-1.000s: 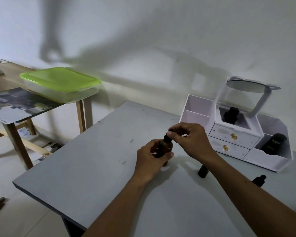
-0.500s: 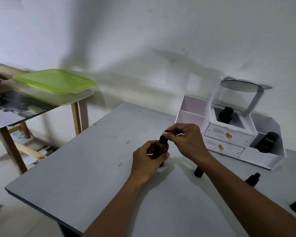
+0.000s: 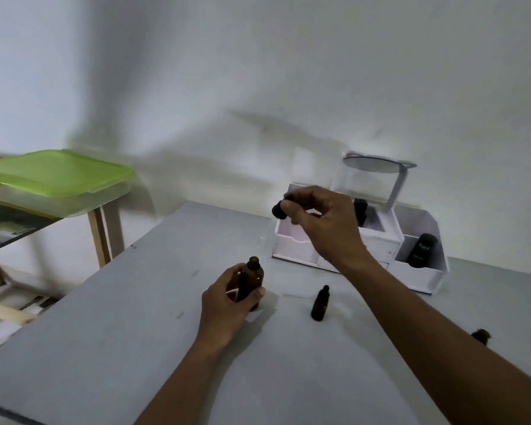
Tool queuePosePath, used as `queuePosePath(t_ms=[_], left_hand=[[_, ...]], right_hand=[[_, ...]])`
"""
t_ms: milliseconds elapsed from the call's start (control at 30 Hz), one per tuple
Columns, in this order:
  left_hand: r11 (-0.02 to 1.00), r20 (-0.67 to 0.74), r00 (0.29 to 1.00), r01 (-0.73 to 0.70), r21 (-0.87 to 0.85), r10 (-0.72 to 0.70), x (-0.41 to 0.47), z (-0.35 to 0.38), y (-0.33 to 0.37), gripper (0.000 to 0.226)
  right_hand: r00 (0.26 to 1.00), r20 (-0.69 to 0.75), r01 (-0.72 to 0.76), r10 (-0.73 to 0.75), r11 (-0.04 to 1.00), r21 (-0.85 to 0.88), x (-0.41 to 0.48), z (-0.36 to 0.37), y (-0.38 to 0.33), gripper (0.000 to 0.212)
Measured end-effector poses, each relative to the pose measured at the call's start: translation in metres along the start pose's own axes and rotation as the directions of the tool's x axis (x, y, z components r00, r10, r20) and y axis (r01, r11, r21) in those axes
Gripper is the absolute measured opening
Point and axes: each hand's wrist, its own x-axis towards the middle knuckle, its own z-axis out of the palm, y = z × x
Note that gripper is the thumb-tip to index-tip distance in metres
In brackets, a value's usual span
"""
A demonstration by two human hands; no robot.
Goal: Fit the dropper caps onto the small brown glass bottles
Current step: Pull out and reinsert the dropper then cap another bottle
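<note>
Left hand [image 3: 227,305] grips brown bottle [image 3: 252,282] upright on counter [image 3: 120,332], neck open. Right hand [image 3: 322,222] pinches dropper cap [image 3: 278,211], held well above, up-right of neck.

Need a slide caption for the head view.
Left hand steadies open brown bottle; right hand holds dropper cap above.

A white organiser [image 3: 423,276] stands on the grey table [image 3: 105,348]; a green-lidded container [image 3: 54,179] rests on a wooden table [image 3: 100,237].
</note>
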Motion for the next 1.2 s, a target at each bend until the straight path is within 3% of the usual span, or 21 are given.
queuePosePath(t_ms=[167,333,467,667,800,1200], left_hand=[[0.996,-0.028,0.996,0.086,0.008,-0.086,-0.018,-0.006,0.003,0.082],[0.977,-0.041,0.98,0.19,-0.096,-0.195,-0.058,-0.002,0.014,0.055],[0.95,0.058,0.969,0.245,-0.191,-0.238,-0.092,0.025,0.029,0.044],[0.958,0.285,0.946,0.212,-0.191,-0.153,-0.136,0.112,0.056,0.038],[0.97,0.462,0.881,0.193,-0.147,-0.105,-0.156,0.176,0.073,0.039],[0.996,0.514,0.858,0.041,-0.076,0.004,-0.132,0.297,0.092,0.055]], right_hand=[[0.993,-0.111,0.047,-0.036,0.994,0.102,0.001,-0.065,-0.028,0.005],[0.978,-0.202,0.059,-0.048,0.997,0.047,-0.016,-0.136,-0.03,0.007],[0.956,-0.293,-0.008,0.016,0.999,0.031,-0.041,-0.187,-0.014,0.007],[0.921,-0.368,-0.124,0.126,0.992,0.028,-0.088,-0.251,0.012,0.004],[0.887,-0.426,-0.191,0.18,0.981,0.018,-0.118,-0.288,0.025,0.005],[0.82,-0.51,-0.286,0.259,0.958,0.026,-0.156,-0.333,0.078,0.006]])
